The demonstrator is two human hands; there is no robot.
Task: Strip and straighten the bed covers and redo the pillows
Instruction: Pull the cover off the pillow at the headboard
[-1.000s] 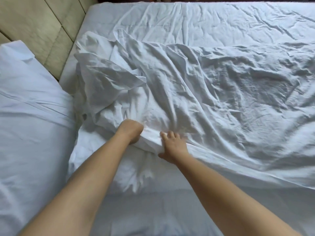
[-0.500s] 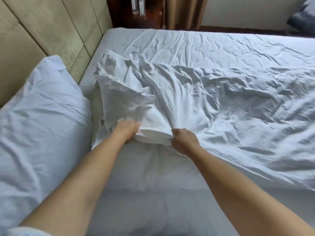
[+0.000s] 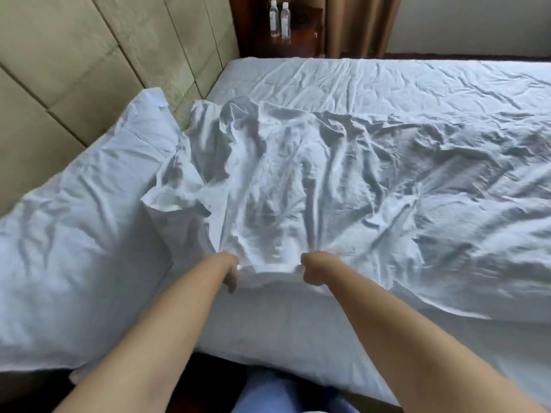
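While gripping one rumpled sheet (image 3: 298, 186): two hands, left (image 3: 232, 271), right (image 3: 311, 269); one pillow (image 3: 74, 222), two bottles (image 3: 279, 20).

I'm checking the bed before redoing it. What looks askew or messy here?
The top sheet lies bunched and creased, its corner folded over near the pillow; both hands, left and right, grip its near edge.

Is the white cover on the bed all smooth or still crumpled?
Crumpled. The white cover is bunched in folds and creases, its near edge gripped by the left hand and right hand.
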